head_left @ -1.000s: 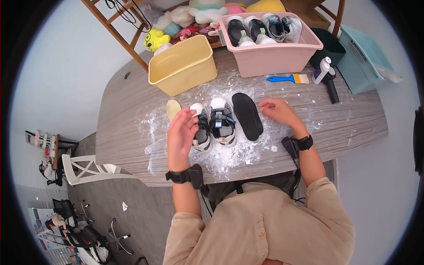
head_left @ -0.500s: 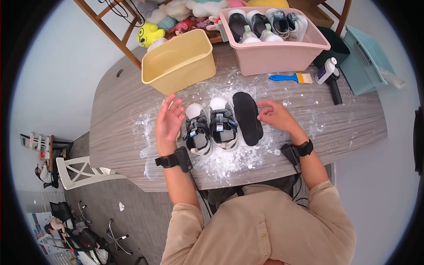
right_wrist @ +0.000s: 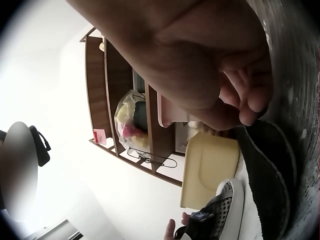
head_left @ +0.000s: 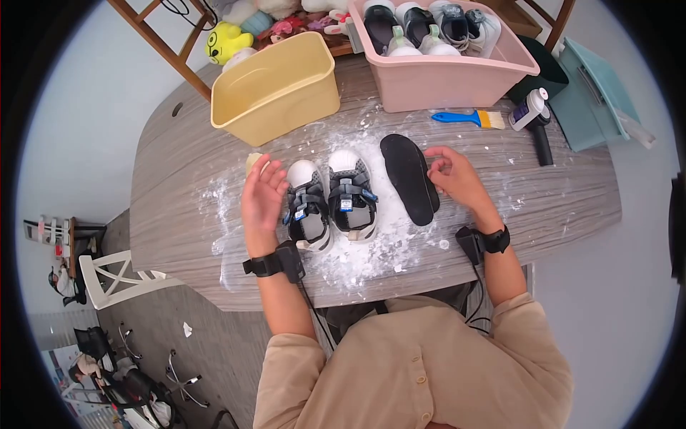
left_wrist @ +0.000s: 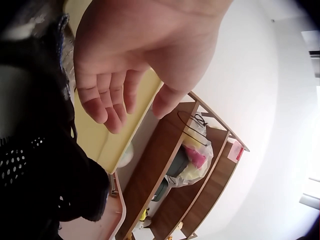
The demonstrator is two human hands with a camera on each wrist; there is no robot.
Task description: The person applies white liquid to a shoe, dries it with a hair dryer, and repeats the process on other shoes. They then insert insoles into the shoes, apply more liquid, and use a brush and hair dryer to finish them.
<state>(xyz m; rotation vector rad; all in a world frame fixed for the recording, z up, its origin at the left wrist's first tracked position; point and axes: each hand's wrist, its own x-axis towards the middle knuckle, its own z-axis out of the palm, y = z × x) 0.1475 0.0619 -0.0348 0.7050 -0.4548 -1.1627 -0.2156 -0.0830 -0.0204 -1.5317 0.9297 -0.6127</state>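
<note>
Slippage of the black insole (head_left: 411, 180) is judged the chief risk, since it appears to be pinched only at its edge, near one o'clock, by the curled fingers of the right hand (head_left: 461, 182). Soiling is also considered possible: white powder (head_left: 344, 272) is spread over the table (head_left: 168, 196) and could be picked up if the insole is dragged. The shoe (head_left: 346, 163) at the insole's nine o'clock could be nudged by an inward sweep. Nothing is held by the left hand (head_left: 261, 204), whose fingers are loose and slightly parted; the cream piece (head_left: 252, 161) at its twelve o'clock is partly screened and could be knocked unnoticed. The black insole is found beside the shoe, angled from eleven to five, long, matt and rounded at both ends. Two dark layers are suggested in the right wrist view; whether a second insole is stacked cannot be told.
</note>
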